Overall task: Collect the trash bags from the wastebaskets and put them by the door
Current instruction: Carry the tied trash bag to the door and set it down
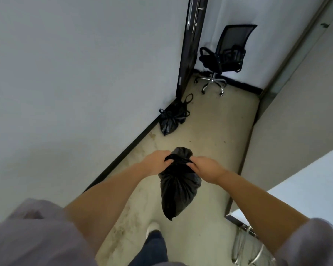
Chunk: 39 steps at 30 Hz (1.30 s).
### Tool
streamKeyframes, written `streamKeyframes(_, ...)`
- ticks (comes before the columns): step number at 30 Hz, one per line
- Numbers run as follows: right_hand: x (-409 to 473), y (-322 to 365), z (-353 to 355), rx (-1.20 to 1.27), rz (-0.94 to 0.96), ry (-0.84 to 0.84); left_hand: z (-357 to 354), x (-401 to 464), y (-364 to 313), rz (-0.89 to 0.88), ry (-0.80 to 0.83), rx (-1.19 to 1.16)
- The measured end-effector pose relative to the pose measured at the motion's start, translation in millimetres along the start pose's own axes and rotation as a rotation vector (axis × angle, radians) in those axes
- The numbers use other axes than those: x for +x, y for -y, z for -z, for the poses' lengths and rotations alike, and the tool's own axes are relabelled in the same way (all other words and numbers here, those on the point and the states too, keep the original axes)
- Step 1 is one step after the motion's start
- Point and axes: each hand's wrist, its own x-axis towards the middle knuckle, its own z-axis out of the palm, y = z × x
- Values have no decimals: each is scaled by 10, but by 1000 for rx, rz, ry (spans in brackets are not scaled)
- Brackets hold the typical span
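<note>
While both the left hand (157,162) and the right hand (205,167) pinch its bunched top, the black trash bag (178,191) hangs straight down; the door (192,45) and another tied bag (172,117) lie ahead.

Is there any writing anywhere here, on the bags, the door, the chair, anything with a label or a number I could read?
None can be read.
Black bag gripped at its neck by the left hand and right hand: plain, no print.
Black bag on the floor by the door: no print shows.
Small pale plate low on the door's edge: too small to tell if it bears text.
Office chair: no label shows.
</note>
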Motion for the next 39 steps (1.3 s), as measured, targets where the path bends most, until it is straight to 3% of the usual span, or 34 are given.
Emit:
streamKeyframes(16, 2909, -1064, 937, 72, -37, 29, 1225, 2829, 798, 33, 92, 7)
streamKeyframes(24, 4325, -1411, 1110, 96, 125, 175, 1462, 3871, 1347, 216, 166, -18)
streamKeyframes(29, 5249, -1470, 1196, 162, 238, 301, 1713, 4492, 1796, 356, 60, -27)
streamKeyframes(34, 5974, -1461, 841, 187, 235, 378, 1950, 4968, 2514, 383, -107, 341)
streamKeyframes(39, 6724, -1543, 304, 232, 183, 335, 1914, 5364, 3285, 392, -183, 664)
